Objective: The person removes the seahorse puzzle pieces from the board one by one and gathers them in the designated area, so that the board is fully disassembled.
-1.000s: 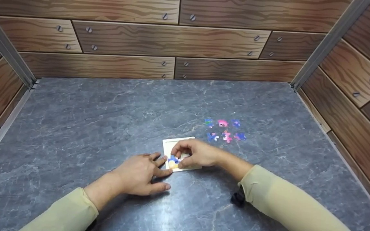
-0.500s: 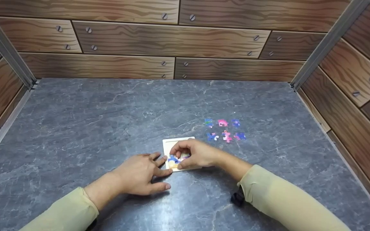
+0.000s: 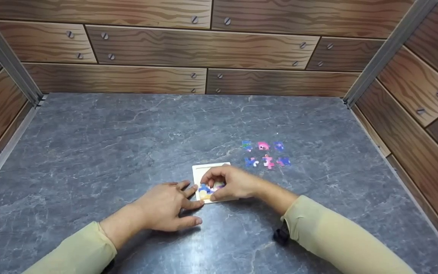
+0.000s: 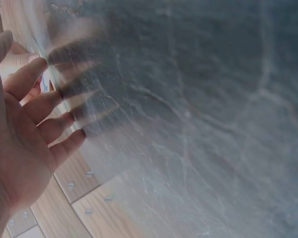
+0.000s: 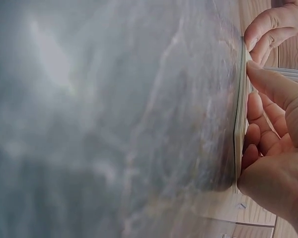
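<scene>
A small pale puzzle tray (image 3: 200, 171) lies on the grey marbled table, with blue, yellow and white jigsaw pieces (image 3: 205, 191) in its near part. My left hand (image 3: 167, 207) rests flat with spread fingers, their tips touching the tray's left edge; the left wrist view shows this hand (image 4: 27, 134) with its fingers extended. Over the tray my right hand (image 3: 234, 182) has curled fingers, the thumb and index finger pinching at a puzzle piece there. That hand hides the tray's right part. From the right wrist view, the thumb of the right hand (image 5: 278, 134) meets the tray's edge (image 5: 241, 119).
Beyond the right hand, several loose jigsaw pieces lie in two rows, among them a pink one (image 3: 263, 146) and a pink cross-shaped one (image 3: 268, 162). Wood-patterned walls (image 3: 203, 45) with metal corner posts (image 3: 390, 57) enclose the table (image 3: 127, 133) at the back and sides.
The right thumb and index finger have shifted very slightly left over the pieces, baring a little more of them. The left hand, tray and loose pieces stay in place.
</scene>
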A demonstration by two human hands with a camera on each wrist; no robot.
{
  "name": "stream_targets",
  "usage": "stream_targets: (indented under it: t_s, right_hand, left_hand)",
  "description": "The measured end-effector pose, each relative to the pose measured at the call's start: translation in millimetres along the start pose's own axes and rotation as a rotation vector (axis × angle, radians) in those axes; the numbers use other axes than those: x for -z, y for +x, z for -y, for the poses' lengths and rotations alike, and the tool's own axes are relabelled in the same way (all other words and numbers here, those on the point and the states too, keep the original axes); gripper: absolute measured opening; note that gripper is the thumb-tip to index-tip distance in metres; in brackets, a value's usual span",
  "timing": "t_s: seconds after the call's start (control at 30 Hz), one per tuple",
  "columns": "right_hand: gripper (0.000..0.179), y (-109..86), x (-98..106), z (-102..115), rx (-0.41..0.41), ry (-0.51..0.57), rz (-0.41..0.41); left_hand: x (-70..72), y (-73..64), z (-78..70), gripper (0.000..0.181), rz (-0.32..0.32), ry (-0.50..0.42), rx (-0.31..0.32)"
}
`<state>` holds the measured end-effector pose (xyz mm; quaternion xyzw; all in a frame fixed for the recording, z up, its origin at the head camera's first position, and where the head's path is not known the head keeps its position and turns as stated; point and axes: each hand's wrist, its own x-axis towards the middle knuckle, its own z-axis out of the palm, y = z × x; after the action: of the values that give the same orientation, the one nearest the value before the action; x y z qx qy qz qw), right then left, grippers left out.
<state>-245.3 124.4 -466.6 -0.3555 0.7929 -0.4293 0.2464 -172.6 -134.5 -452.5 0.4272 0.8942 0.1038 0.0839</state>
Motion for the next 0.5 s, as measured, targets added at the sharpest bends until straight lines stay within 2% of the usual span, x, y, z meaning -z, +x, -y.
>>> stream_targets:
  t_s: [0.3,0.5]
  right_hand:
    - [0.041,-0.1,-1.9,2.1,-0.034,0.028,-0.023]
    - [0.042,-1.0,-1.7,2.6,-0.021,0.01,-0.027]
  left_hand:
    - [0.7,-0.1,-0.4,0.06,0.0,0.004,-0.002]
    - [1.2,0.4,0.1,0.061,0.015,-0.001,-0.003]
